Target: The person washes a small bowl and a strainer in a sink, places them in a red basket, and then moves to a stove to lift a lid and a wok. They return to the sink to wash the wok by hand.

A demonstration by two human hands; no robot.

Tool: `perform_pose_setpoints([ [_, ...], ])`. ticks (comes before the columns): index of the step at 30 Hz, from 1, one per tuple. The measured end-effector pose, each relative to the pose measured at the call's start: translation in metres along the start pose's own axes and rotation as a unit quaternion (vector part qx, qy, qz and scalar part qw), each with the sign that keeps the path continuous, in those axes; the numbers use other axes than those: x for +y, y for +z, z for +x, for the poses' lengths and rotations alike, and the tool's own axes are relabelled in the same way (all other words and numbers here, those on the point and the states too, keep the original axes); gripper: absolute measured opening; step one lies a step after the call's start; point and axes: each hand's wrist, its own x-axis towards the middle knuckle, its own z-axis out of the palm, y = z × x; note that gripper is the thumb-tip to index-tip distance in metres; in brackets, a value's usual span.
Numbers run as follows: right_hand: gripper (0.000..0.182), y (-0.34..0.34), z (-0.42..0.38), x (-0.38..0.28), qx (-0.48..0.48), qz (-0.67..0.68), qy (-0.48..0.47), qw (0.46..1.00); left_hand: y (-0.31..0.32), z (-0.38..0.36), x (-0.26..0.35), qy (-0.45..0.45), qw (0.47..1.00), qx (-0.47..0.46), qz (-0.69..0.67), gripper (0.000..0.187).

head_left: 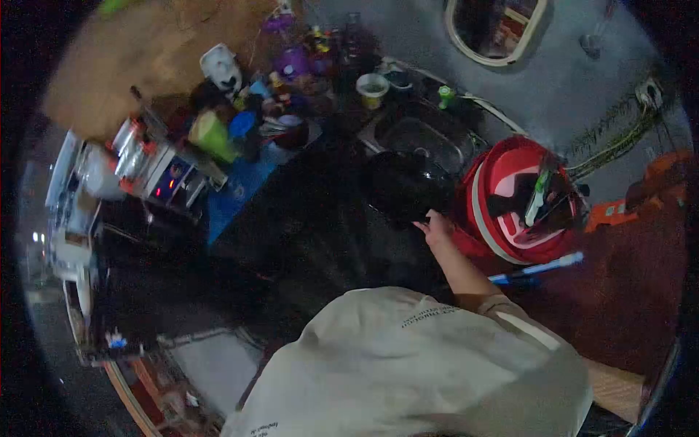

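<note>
My right hand (437, 229) reaches forward, its fingers closed at the near edge of a glossy black round pan (408, 186). Whether the pan is a wok or a wide bowl is too dark to tell. It is in front of the metal sink (426, 138), overlapping the sink's near side. To the right of my hand stands a large red tub (477, 207) with pinkish and dark items and a green-and-white item on top. My left hand is out of view.
A white cup (372, 86) and a small green object (445, 96) are behind the sink. On the left, a blue mat (237, 197) borders crowded kitchen items, including a green container (211, 135). A blue-white stick (539, 269) lies near the red tub.
</note>
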Motion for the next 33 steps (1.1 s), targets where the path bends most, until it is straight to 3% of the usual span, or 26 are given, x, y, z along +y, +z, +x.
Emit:
perform_pose_setpoints([
  [4,0.027,0.029,0.040,-0.014,0.046,0.011,-0.007,0.999,-0.080,0.088,0.084,0.061,0.996,-0.005,0.067,0.028],
  [7,0.027,0.038,0.098,-0.015,0.026,0.054,0.003,0.998,-0.122,0.148,0.173,0.116,0.988,-0.007,0.100,0.028],
  [10,0.032,0.050,0.117,-0.022,-0.097,0.081,-0.046,0.991,-0.161,0.196,0.298,0.192,0.971,-0.006,0.139,0.028],
  [12,0.031,0.059,0.132,-0.021,-0.081,0.083,-0.046,0.992,-0.191,0.233,0.391,0.262,0.951,0.013,0.164,0.028],
  [14,0.030,0.067,0.151,-0.021,-0.040,0.069,-0.047,0.996,-0.221,0.326,0.461,0.433,0.880,0.038,0.191,0.019],
  [15,0.029,0.073,0.162,-0.023,-0.015,0.059,-0.049,0.997,-0.235,0.348,0.505,0.566,0.806,0.149,0.089,0.014],
  [17,0.029,0.083,0.183,-0.023,0.027,0.042,-0.055,0.997,-0.267,0.414,0.594,0.576,0.785,0.205,0.098,0.017],
  [18,0.028,0.087,0.191,-0.021,0.048,0.038,-0.060,0.996,-0.282,0.421,0.637,0.477,0.874,0.087,-0.035,0.022],
  [19,0.028,0.090,0.196,-0.018,0.063,0.034,-0.061,0.996,-0.296,0.427,0.680,0.347,0.920,0.009,-0.184,0.028],
  [20,0.027,0.093,0.204,-0.015,0.083,0.024,-0.064,0.994,-0.298,0.455,0.714,0.318,0.932,0.018,-0.174,0.029],
  [22,0.027,0.099,0.213,-0.011,0.113,0.017,-0.069,0.991,-0.293,0.505,0.762,0.364,0.926,0.098,0.027,0.031],
  [26,0.025,0.098,0.220,0.003,0.178,-0.021,-0.068,0.981,-0.273,0.555,0.776,0.395,0.855,0.127,0.309,0.035],
  [32,0.025,0.100,0.230,0.016,0.223,-0.096,-0.056,0.968,-0.274,0.570,0.758,0.471,0.773,0.095,0.414,0.035],
  [33,0.025,0.101,0.231,0.018,0.224,-0.113,-0.054,0.966,-0.271,0.573,0.756,0.514,0.749,0.160,0.386,0.032],
])
